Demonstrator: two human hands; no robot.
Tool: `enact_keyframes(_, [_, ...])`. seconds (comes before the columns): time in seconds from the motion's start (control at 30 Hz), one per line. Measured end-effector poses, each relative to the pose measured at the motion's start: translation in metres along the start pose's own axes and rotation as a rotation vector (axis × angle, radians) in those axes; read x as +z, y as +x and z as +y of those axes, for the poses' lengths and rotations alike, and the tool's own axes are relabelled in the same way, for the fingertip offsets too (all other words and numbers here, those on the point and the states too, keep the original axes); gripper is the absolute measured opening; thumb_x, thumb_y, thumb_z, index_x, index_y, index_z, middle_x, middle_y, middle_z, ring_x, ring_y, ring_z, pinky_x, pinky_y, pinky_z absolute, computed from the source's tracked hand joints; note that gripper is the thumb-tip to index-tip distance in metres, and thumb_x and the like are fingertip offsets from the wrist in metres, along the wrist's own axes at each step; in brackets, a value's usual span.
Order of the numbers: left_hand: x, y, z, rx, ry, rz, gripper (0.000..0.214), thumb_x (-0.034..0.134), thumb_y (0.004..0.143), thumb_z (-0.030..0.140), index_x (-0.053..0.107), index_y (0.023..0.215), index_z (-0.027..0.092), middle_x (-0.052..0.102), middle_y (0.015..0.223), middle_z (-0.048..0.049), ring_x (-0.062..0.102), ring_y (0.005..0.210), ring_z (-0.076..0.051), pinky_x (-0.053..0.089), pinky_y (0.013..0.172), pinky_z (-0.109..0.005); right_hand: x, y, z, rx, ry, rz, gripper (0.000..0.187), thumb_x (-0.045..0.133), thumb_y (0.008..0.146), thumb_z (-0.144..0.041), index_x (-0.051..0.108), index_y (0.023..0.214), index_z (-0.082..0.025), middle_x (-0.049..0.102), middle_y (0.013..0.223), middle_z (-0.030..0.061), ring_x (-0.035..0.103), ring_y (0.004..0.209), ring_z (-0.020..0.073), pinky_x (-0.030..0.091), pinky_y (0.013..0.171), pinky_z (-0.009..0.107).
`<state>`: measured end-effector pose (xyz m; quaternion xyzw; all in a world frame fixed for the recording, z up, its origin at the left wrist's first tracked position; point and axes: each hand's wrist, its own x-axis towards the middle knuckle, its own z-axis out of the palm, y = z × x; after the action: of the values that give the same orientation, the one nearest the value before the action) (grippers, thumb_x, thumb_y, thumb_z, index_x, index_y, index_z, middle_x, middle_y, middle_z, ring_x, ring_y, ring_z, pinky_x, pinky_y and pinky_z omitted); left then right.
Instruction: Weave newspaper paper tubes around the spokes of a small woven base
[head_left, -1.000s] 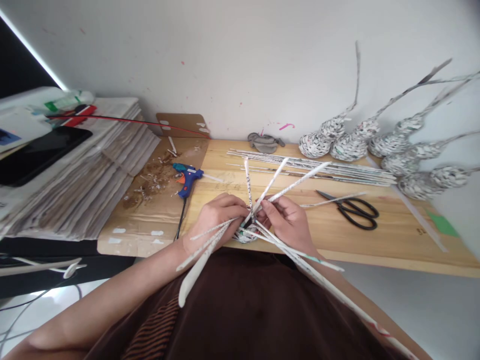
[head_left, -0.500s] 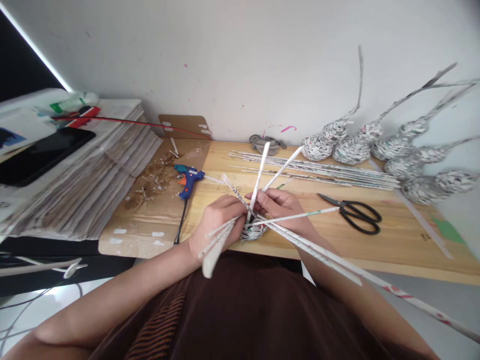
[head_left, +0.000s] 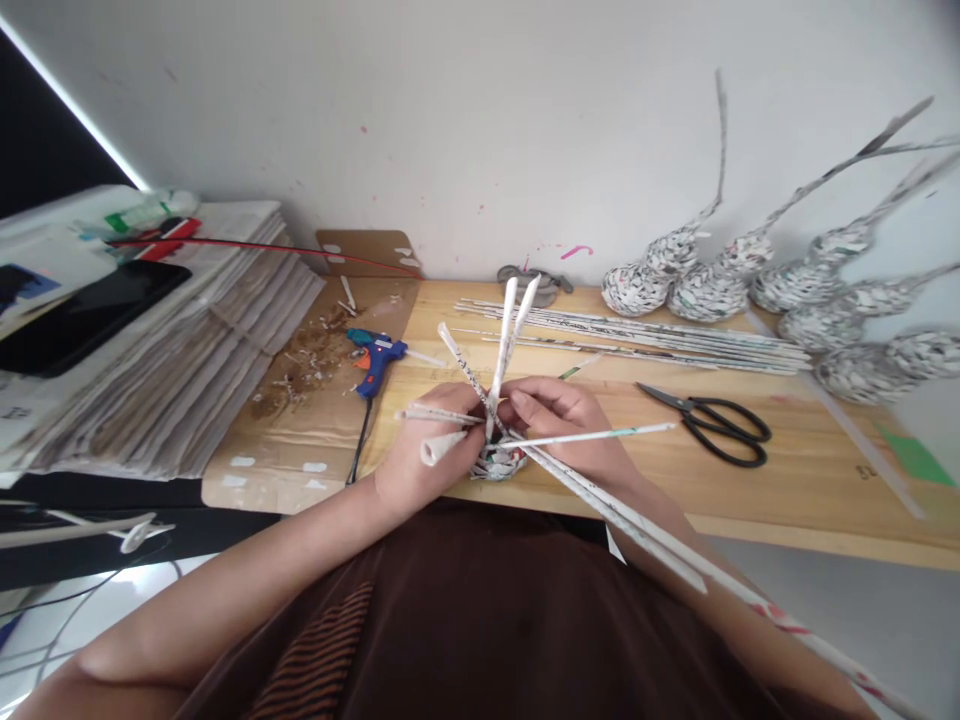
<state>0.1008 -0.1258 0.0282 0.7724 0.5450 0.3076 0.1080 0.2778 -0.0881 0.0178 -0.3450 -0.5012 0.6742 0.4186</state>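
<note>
Between my hands, at the front edge of the table, is a small woven base of rolled newspaper [head_left: 501,463]. Rolled paper tubes [head_left: 504,345] fan out from it: some point upward, some to the left, and long ones run to the lower right. My left hand [head_left: 436,445] is closed around the base's left side, with tube ends sticking out past its knuckles. My right hand [head_left: 564,420] is closed at the base's right side, thumb and fingers pinching by the tubes' roots. Its exact hold is partly hidden by the tubes.
Scissors [head_left: 720,425] lie to the right, and loose paper tubes [head_left: 645,338] lie behind my hands. Several woven gourd shapes [head_left: 709,285] stand against the wall. A blue glue gun [head_left: 377,362] rests on cardboard [head_left: 300,440], beside stacked newspapers [head_left: 225,350]. A grey cloth [head_left: 536,285] sits behind.
The two upright tubes have come closer together as the right one swung left. Tubes by my left hand have shifted upward, and the base has moved slightly left.
</note>
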Motion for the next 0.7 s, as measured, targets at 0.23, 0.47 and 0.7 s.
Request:
enact_keyframes(0.23, [-0.004,0.004,0.007,-0.069,-0.071,-0.006,0.017,0.062,0.079,0.003,0.064,0.072,0.018,0.069,0.069,0.0010,0.065,0.067,-0.015,0.047,0.063,-0.024,-0.016,-0.021,0.013,-0.167,-0.136,-0.085,0.021,0.077,0.084,-0.036,0.077,0.098,-0.021,0.076,0.106,0.0085,0.073,0.099,0.0235,0.058,0.089,0.038])
enact_keyframes(0.47, [-0.001,0.001,0.009,-0.085,-0.029,-0.020,0.019,0.060,0.081,0.005,0.059,0.066,0.017,0.062,0.068,-0.0002,0.060,0.066,-0.014,0.042,0.063,-0.024,-0.012,-0.042,0.023,-0.211,-0.203,0.105,0.013,0.072,0.089,-0.032,0.079,0.095,-0.023,0.077,0.095,0.0046,0.072,0.089,0.0202,0.058,0.082,0.032])
enact_keyframes(0.7, [-0.001,-0.002,0.008,-0.090,-0.048,0.018,0.017,0.057,0.081,0.005,0.062,0.071,0.017,0.066,0.072,-0.0009,0.062,0.069,-0.015,0.045,0.067,-0.025,-0.016,-0.036,0.043,-0.072,-0.079,0.205,0.022,0.069,0.091,-0.041,0.080,0.098,-0.024,0.079,0.093,0.0032,0.070,0.085,0.0191,0.056,0.079,0.030])
